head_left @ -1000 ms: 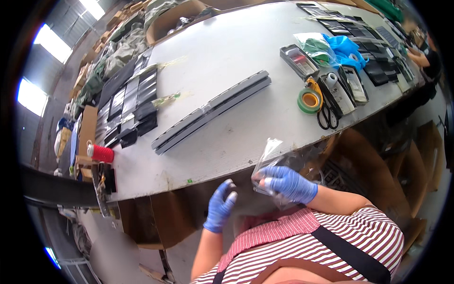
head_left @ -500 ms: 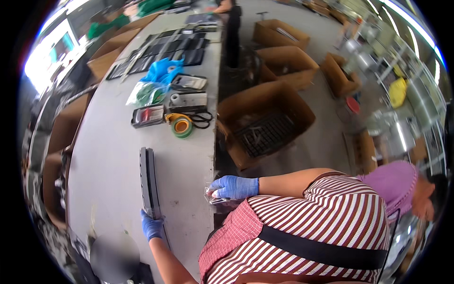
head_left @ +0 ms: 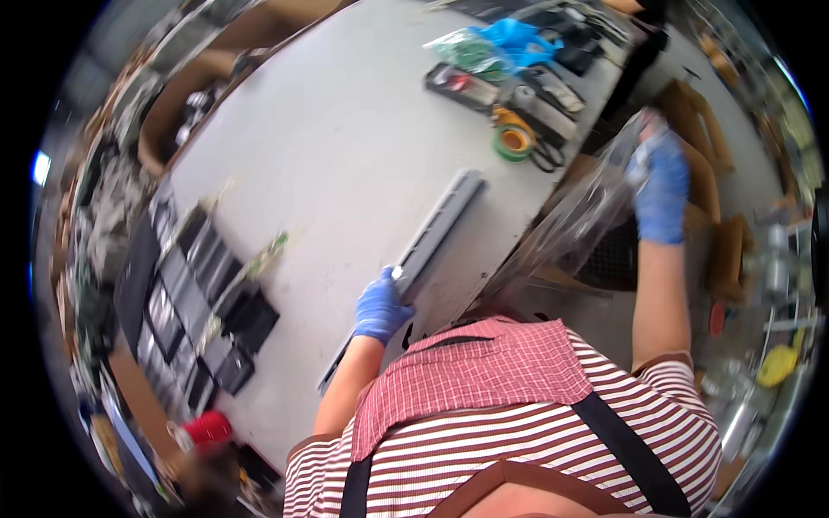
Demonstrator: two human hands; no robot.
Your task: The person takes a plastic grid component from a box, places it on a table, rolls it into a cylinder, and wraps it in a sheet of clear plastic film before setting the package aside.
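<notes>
In a blue glove, my left hand (head_left: 381, 306) is closed round a long, narrow grey bar (head_left: 447, 207), which lies slantwise on the pale table (head_left: 302, 138). One end of the bar sticks out past my fingers toward the far side, the other toward my forearm. Off the table's right edge, my right hand (head_left: 663, 190), also gloved in blue, is raised and somewhat blurred. Its fingers pinch a length of clear plastic film (head_left: 579, 220), which trails down from them to the table edge. Where the film's lower end lies is hard to make out.
Beyond the bar are a green tape roll (head_left: 513, 142), black-handled scissors (head_left: 547, 156), small open boxes (head_left: 465, 86) and a blue plastic bag (head_left: 521, 43). Dark bundled pieces (head_left: 203, 302) lie at the left. A red spool (head_left: 205, 428) is near them. Cardboard boxes (head_left: 686, 121) stand on the right-hand floor.
My right hand has swung outward and up from the table edge, drawing the clear film out long. My left hand keeps its hold on the bar. The whole view has turned leftward.
</notes>
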